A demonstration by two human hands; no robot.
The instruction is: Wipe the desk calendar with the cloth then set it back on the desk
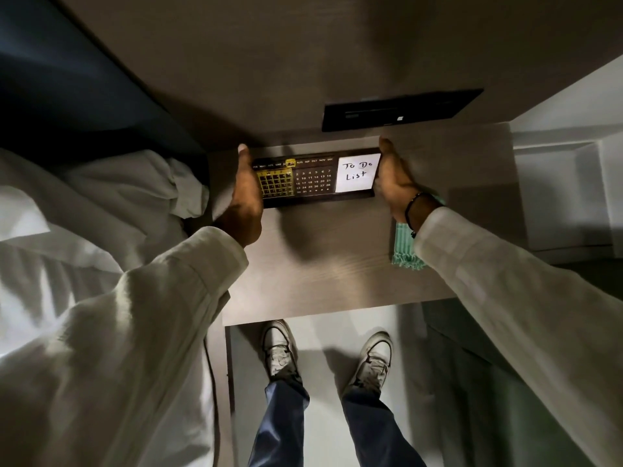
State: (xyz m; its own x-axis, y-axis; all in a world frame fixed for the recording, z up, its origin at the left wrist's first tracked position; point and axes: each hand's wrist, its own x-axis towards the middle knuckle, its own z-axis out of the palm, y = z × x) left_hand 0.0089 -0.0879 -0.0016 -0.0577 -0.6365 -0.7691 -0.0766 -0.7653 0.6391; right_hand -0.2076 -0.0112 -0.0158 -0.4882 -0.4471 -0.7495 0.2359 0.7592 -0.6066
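Note:
The dark desk calendar (313, 178) stands at the back of the small wooden desk (320, 271), close to the wall. It carries a yellow date frame, month names and a white "To Do List" note. My left hand (244, 197) grips its left end. Its right end is held by my right hand (394, 180). The green striped cloth (403, 246) lies on the desk under my right wrist and sleeve, partly hidden by them.
A black panel (401, 109) is set in the wall above the calendar. A bed with white linen (84, 214) lies to the left. A white ledge (566, 183) sits to the right. My feet (327, 355) stand on the floor below the desk's front edge.

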